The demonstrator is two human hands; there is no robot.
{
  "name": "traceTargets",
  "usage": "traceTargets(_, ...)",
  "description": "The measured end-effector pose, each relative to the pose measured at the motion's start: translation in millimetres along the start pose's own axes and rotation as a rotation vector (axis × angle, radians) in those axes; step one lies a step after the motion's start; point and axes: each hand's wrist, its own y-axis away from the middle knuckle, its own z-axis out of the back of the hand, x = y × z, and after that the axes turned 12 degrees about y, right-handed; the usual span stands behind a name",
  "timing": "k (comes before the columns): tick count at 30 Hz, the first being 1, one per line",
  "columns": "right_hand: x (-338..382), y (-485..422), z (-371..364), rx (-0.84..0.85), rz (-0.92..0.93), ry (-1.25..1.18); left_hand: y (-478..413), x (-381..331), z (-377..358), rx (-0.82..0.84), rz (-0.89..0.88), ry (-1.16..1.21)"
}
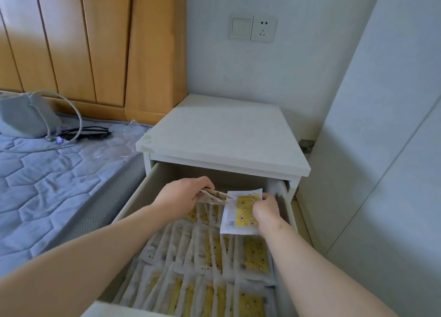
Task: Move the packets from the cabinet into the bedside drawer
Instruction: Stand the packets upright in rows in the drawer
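The white bedside drawer (133,204) is pulled out and holds several rows of white packets with yellow printed fronts (210,264), overlapping like tiles. My left hand (183,195) grips a small fanned stack of packets (214,196) over the back of the drawer. My right hand (266,209) pinches a single packet (241,211) by its right edge, holding it face up just beside that stack near the drawer's back right corner. Both forearms reach in from the bottom of the view.
The bedside table top (226,135) sits above the drawer. A blue quilted mattress (47,173) lies to the left with a grey bag (23,116), a cable and black glasses (88,133). A white cabinet panel (381,149) stands at right; a wall socket (253,29) is above.
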Motion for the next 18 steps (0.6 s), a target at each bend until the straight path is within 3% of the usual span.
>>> traceTargets(4,14.8,-31.2,6.4,-0.073,0.041,0.011,-29.1,2.8,2.8,-0.018,-0.034,-0.022)
traceTargets(12,16.9,-96.0,-19.4,-0.083,-0.084,0.154,-64.1,40.4,-9.2,-0.016,-0.042,-0.191)
traceTargets(16,12.8,-121.0,-33.3,-0.097,-0.040,0.444,-80.8,58.4,-15.0,-0.026,-0.049,-0.204)
traceTargets(18,20.5,-121.5,-39.6,-0.155,0.052,0.576,-87.9,62.7,-18.1,-0.056,-0.180,-0.194)
